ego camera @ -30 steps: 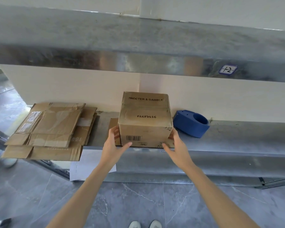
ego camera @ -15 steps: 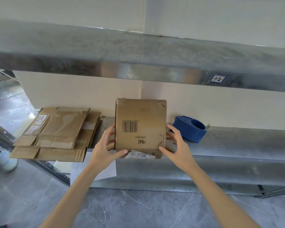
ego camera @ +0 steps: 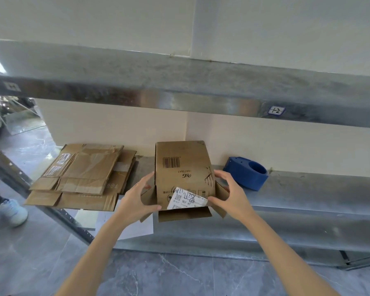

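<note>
Soft even daylight, glare streaks on metal shelf edge [ego camera: 179,101], wide-angle edge bending

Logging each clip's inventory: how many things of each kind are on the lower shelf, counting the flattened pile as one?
cardboard box, held by the left hand and the right hand: 1
pile of flattened cartons: 1
blue tape dispenser: 1
Total: 3
</note>
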`<state>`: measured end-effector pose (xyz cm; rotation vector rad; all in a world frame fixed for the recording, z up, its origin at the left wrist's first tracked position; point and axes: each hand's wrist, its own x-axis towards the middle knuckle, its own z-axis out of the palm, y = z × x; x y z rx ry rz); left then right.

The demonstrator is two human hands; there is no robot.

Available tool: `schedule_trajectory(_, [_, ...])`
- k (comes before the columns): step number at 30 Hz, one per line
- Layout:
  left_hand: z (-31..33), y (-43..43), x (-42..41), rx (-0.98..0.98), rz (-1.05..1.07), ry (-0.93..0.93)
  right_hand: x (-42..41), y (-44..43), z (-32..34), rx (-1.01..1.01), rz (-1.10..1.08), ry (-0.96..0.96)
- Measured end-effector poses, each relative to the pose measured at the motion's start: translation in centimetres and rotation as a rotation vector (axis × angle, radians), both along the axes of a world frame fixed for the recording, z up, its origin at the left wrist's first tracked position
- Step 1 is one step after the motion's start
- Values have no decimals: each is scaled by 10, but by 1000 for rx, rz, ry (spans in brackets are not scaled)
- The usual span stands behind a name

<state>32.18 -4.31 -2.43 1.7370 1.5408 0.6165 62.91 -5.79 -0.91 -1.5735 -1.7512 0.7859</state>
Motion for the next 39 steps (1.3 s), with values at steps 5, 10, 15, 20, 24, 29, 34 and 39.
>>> schedule_trajectory(5, [-15, -17, 1, 71, 102, -113, 9, -7, -15, -56, -45, -81])
schedule_trajectory(10, [-24, -34, 19, 148, 230, -215, 2, -12, -20, -38, -78, -133])
schedule_trajectory(15, [-33, -49, 37, 232, 361, -269, -1, -17, -20, 5, -101, -133])
schedule_trajectory(20, [-44, -56, 42, 251, 376, -281, 4, -22, -19, -93, -106, -88])
schedule_trajectory(24, [-47, -61, 43, 226, 344, -289, 6, -24, -18, -181, -117, -68])
schedule_trajectory(29, [-43, -59, 48, 233, 349, -280, 4, -24, -20, -234, -106, -27])
schedule_trajectory(34, [-33, -54, 46, 234, 324, -323, -3, -20, -5, -134, -180, 81])
schedule_trajectory(39, [-9, -43, 47, 271, 307, -400, -12, -5, 20, -6, -259, 158])
